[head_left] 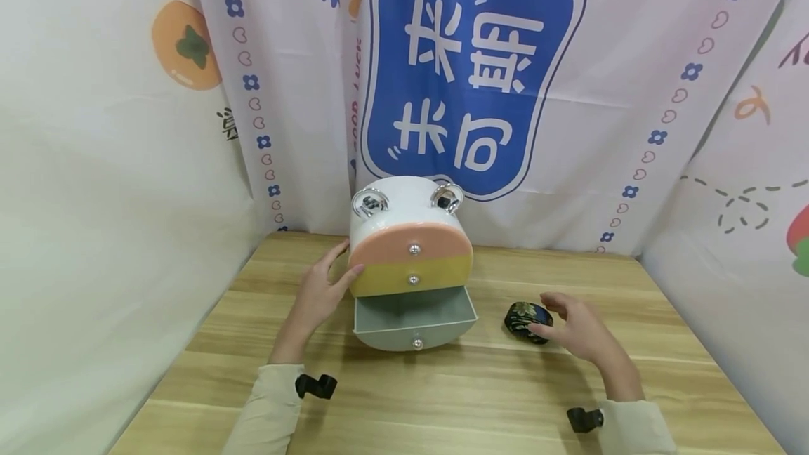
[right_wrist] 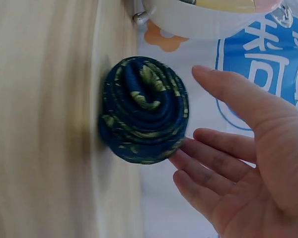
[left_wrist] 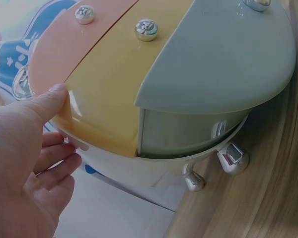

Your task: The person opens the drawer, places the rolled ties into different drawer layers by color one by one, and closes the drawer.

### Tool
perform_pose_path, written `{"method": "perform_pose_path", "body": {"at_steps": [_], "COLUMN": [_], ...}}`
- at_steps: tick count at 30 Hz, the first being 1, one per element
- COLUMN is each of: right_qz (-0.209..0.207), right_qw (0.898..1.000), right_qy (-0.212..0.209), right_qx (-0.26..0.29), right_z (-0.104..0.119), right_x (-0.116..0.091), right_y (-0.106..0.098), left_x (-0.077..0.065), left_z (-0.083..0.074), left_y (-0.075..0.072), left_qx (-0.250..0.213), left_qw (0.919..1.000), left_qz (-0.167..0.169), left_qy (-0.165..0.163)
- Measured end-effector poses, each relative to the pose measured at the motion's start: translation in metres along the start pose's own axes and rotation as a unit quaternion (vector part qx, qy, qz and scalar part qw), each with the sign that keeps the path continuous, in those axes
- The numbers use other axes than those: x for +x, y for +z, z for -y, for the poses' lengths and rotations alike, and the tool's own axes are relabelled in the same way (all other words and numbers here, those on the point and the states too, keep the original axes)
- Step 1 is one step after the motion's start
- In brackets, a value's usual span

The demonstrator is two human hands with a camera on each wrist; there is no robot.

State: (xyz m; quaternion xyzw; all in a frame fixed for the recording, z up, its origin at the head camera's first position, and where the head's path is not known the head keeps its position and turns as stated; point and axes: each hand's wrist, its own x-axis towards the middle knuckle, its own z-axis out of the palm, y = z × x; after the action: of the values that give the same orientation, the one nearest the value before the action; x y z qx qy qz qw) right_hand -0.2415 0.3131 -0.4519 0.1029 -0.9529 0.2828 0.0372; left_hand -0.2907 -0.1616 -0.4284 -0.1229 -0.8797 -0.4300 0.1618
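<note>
A small drawer cabinet [head_left: 411,213] with a white body stands at the table's back, its pink and yellow drawers closed. Its lowest, grey-green drawer [head_left: 415,334] is pulled out, the inside showing bare. My left hand [head_left: 321,291] rests against the cabinet's left side, thumb on the front at the yellow drawer [left_wrist: 107,91], fingers loosely bent along the side. To the right lies a rolled-up dark blue cloth [right_wrist: 145,111] with a gold leaf pattern. My right hand [head_left: 578,328] is beside the roll, thumb and fingers spread apart, fingertips right at its edge.
The wooden table [head_left: 480,399] reaches back to a printed curtain [head_left: 303,125], with white cloth walls left and right. Round silver knobs [head_left: 414,249] stick out from the drawer fronts, and two ring-shaped silver ornaments [head_left: 369,202] rise at the cabinet's top.
</note>
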Motion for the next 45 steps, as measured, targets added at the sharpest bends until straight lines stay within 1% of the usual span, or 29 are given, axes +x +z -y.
{"method": "perform_pose_path", "body": {"at_steps": [5, 9, 16, 25, 31, 36, 41, 43, 45], "right_qz": [0.005, 0.005, 0.016, 0.003, 0.000, -0.002, -0.022, -0.026, -0.029], "right_qw": [1.000, 1.000, 0.999, 0.999, 0.998, 0.998, 0.999, 0.999, 0.999], "right_qy": [0.010, 0.009, 0.042, 0.048, 0.059, 0.057, 0.048, 0.036, 0.033], "right_qx": [0.010, 0.000, 0.007, -0.018, -0.015, -0.009, 0.006, 0.014, 0.017], "right_z": [-0.008, -0.012, -0.015, -0.014, -0.015, -0.014, -0.009, -0.007, -0.004], "right_x": [-0.001, 0.003, 0.009, 0.012, 0.013, 0.013, 0.012, 0.011, 0.010], "right_y": [0.007, 0.012, 0.015, 0.016, 0.016, 0.016, 0.013, 0.011, 0.011], "left_x": [-0.002, -0.003, 0.001, 0.001, 0.001, 0.001, 0.001, 0.001, 0.000], "left_z": [0.000, -0.001, -0.002, -0.003, -0.003, -0.004, -0.004, -0.004, -0.003], "left_y": [0.002, 0.000, -0.001, -0.001, 0.000, 0.001, 0.001, 0.001, 0.001], "left_qx": [-0.007, -0.014, -0.013, -0.007, -0.008, -0.006, -0.007, -0.007, -0.004], "left_qw": [0.9999, 0.9998, 0.9999, 1.0000, 0.9999, 1.0000, 1.0000, 1.0000, 1.0000], "left_qz": [0.006, 0.006, 0.009, 0.005, 0.006, 0.006, 0.006, 0.006, 0.006], "left_qy": [-0.006, -0.010, 0.001, -0.001, -0.003, -0.003, -0.003, -0.003, -0.005]}}
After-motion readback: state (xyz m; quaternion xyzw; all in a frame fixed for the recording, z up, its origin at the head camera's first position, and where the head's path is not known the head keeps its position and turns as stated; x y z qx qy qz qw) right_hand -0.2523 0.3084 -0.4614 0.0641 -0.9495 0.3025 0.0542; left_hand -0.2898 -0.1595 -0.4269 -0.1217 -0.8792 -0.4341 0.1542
